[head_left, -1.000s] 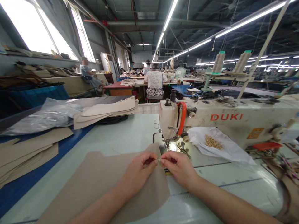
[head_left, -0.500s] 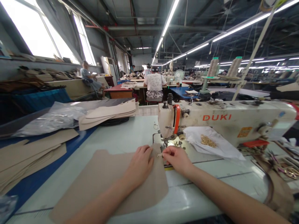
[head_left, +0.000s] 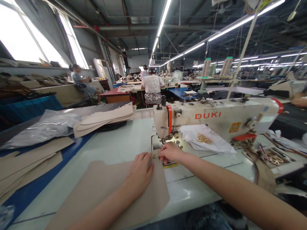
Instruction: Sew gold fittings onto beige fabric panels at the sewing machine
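Observation:
A large beige fabric or leather panel [head_left: 103, 188] lies on the pale table of a sewing machine [head_left: 206, 111]. My left hand [head_left: 140, 171] rests on the panel near its upper right corner, with fingers stretched out and pressing lightly. Just below the needle area, my right hand [head_left: 170, 152] is closed in a pinch. Between its thumb and fingers is the end of a small beige tab [head_left: 156, 155], which seems to carry a bit of metal. The tab lies over the panel's edge; whether it is fastened there, I cannot tell.
A white bag with gold hardware [head_left: 203, 138] sits under the machine arm. Cut beige pieces [head_left: 105, 118] and a clear plastic bag [head_left: 45, 126] lie left. Scissors and gold rings fill a tray [head_left: 275, 158] at right. A seated person [head_left: 153, 86] works ahead.
The camera view has turned right, shifting the scene left. My right hand has moved in against the machine with the tab, its fingers curling more. My left hand stays on the panel.

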The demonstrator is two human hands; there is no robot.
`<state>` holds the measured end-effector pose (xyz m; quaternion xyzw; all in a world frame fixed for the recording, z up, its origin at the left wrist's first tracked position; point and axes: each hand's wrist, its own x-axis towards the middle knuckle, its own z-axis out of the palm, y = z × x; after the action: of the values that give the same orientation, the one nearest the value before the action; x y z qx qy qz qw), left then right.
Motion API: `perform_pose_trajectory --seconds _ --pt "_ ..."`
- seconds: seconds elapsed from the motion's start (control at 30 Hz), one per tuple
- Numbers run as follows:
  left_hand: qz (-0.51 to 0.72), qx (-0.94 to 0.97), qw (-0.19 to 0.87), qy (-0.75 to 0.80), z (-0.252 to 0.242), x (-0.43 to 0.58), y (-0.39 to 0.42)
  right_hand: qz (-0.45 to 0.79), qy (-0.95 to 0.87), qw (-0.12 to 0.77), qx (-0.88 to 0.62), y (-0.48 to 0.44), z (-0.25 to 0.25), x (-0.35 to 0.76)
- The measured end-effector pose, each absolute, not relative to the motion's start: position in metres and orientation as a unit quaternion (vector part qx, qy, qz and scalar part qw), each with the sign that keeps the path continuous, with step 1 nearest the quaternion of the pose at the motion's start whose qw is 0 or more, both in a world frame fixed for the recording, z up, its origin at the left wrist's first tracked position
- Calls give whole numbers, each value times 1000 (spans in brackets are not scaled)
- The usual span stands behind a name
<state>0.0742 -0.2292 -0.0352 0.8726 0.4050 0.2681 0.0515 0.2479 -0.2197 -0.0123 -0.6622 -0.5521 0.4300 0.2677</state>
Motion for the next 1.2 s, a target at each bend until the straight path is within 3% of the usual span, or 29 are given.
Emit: perform_pose_trajectory --seconds 0.23,0.57,0.83,1.0,1.2 --pt "253 916 0 311 -26 94 -212 418 -556 234 -680 -218 -7 246" --pt "253 917 -38 305 -29 101 -206 369 -596 194 -686 -220 -3 246" --pt "264 917 7 300 -31 100 -203 168 -717 215 -641 -253 -8 267" --pt "266 916 10 300 -31 99 -203 -25 -878 143 -456 -280 -15 291" --pt "252 918 26 306 -27 99 -204 -98 -923 81 -364 -284 -14 289"
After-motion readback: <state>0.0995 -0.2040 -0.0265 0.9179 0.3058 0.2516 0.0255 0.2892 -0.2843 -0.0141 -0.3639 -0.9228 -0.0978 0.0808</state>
